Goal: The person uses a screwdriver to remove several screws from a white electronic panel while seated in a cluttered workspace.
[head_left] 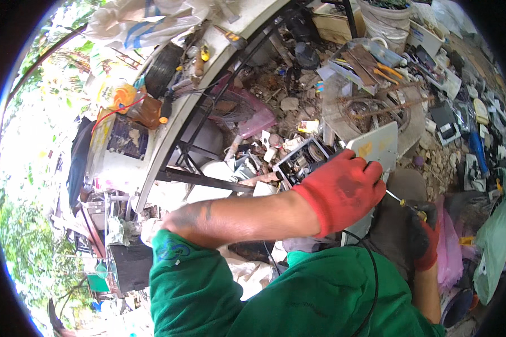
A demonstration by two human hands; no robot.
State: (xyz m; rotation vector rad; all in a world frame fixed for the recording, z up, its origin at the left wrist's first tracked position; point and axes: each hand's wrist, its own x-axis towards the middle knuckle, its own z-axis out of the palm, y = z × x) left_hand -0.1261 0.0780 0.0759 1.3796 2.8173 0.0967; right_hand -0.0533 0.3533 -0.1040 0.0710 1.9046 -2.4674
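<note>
A white metal casing point(376, 147) is clamped by the gloved left hand point(343, 188) while a screwdriver point(405, 203) is gripped by the right hand point(423, 238), apparently mid-unscrewing; next, steady turning pressure seems called for.

Ground point(298, 101): bare dirt and rubble, strewn with scrap. On it: 1 round wire fan guard point(371, 109), 1 pink plastic piece point(253, 115), 1 white bucket point(385, 22), assorted small electronic parts point(461, 118) at my right. White bench top point(208, 73) at my left: 1 black coil point(163, 70), 1 brown bottle point(146, 112), 1 yellow lump point(121, 95).
</note>
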